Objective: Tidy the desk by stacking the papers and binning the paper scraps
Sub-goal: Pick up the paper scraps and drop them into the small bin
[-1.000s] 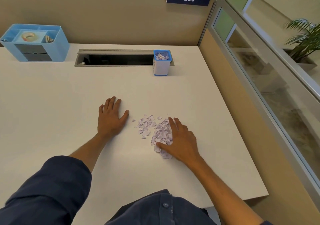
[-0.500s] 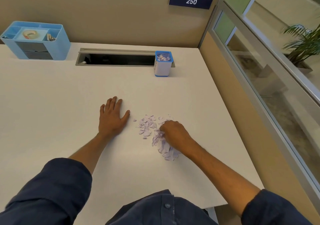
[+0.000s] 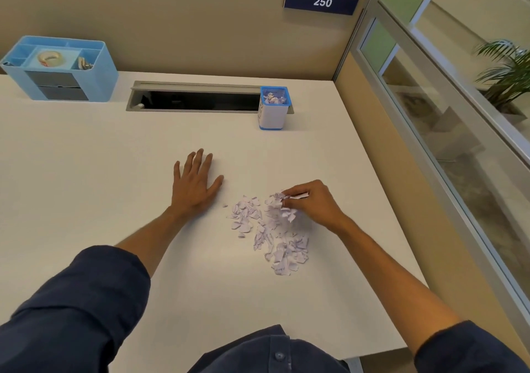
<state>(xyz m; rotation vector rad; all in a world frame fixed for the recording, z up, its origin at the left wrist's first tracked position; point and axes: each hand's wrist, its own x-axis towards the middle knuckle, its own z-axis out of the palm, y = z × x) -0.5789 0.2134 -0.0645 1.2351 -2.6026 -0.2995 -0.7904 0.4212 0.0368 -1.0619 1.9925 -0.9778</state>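
Many paper scraps (image 3: 272, 235) lie in a loose pile on the white counter (image 3: 86, 172), near its right edge. The right hand (image 3: 312, 203) is at the far end of the pile, its fingers (image 3: 298, 193) curled and pinching a few scraps. The left hand (image 3: 195, 186) rests flat beside the pile, fingers straight. A small blue bin (image 3: 272, 111) with scraps inside stands farther back.

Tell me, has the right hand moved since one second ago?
Yes. The right hand was flat on the scraps; now it pinches some, lifted at the pile's far edge, nearer the bin.
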